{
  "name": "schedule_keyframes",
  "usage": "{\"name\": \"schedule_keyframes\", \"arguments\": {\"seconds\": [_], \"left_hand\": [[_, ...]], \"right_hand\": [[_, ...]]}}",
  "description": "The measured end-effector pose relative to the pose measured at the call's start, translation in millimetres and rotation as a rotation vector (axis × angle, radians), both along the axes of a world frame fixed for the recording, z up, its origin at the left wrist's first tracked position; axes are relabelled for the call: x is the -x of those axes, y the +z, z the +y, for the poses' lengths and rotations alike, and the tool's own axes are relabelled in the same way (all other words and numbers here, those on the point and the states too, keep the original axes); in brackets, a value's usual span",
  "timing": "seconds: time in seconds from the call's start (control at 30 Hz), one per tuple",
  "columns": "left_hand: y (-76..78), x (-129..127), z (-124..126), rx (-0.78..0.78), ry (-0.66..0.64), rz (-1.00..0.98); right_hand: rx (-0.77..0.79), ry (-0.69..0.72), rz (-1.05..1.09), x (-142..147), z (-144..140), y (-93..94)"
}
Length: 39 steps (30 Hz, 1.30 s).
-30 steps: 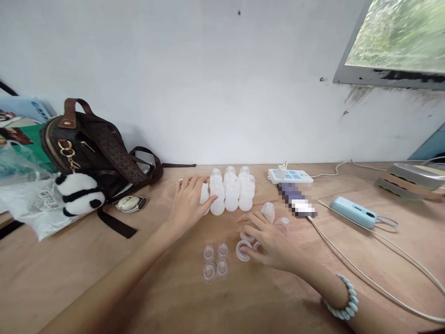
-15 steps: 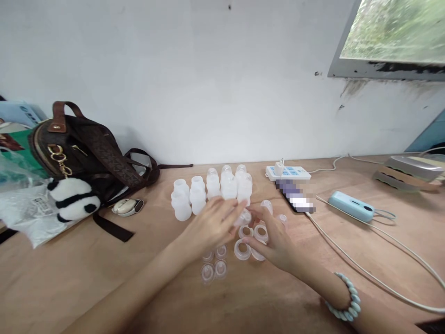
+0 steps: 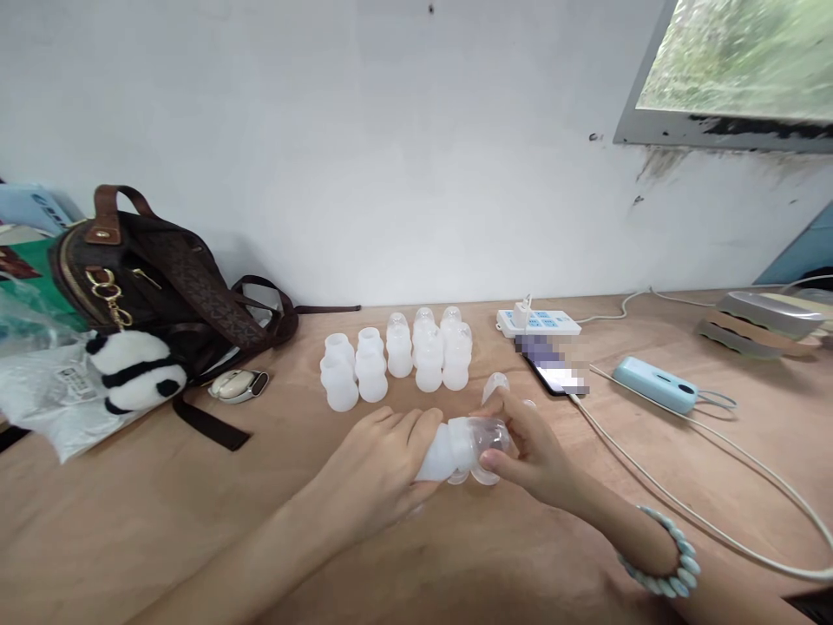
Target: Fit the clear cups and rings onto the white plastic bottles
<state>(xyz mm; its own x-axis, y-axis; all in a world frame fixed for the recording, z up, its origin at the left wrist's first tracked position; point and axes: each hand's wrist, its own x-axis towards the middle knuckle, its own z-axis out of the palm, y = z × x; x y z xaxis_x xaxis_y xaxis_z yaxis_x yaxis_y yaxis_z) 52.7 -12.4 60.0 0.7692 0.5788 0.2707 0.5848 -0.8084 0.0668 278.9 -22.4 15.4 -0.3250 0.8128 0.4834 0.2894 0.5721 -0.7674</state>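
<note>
Wooden table: carries everything listed.
Brown bag: far left, toy panda hanging at its front.
Power strip: far right of centre, by the wall.
Blue device: right, on its cable.
Group of white bottles: standing beyond my hands.
My left hand: clasped round the body of one small bottle, held lying sideways just above the table, near centre.
My right hand: fingers pinching the clear cap at that bottle's mouth.

1 head camera looks forward and down, close over the wooden table.
</note>
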Motion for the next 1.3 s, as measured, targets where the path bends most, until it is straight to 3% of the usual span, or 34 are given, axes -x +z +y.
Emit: {"name": "schedule_keyframes", "arguments": {"seconds": [0.23, 0.53, 0.77, 0.93, 1.1, 1.17, 1.2, 1.3], "left_hand": [[20.5, 4.4, -26.6, 0.179, -0.009, -0.083], [24.9, 3.0, -13.6, 0.417, 0.090, -0.146], [39.6, 3.7, -3.9, 0.828, 0.143, -0.350], [36.4, 9.8, 3.7, 1.256, 0.049, -0.472], [37.0, 7.1, 14.7, 1.475, -0.053, -0.485], [34.3, 6.5, 16.1, 1.396, -0.049, -0.478], [31.1, 8.1, 15.8, 1.268, -0.004, -0.471], [14.9, 23.2, 12.8, 0.679, 0.283, -0.380]], "right_hand": [[0.052, 0.090, 0.018, -3.4, -19.1, 23.2], [0.248, 0.026, 0.183, 6.2, -14.4, 41.6], [0.324, 0.035, 0.263, 17.4, -4.5, 50.2], [0.309, 0.051, 0.270, 18.2, -0.2, 51.8], [0.278, 0.007, 0.288, 25.2, 3.5, 49.7], [0.257, -0.073, 0.299, 23.4, 9.1, 51.3], [0.230, -0.143, 0.319, 18.7, 13.7, 52.8], [0.086, -0.404, 0.452, -14.3, 33.2, 56.9]]}}
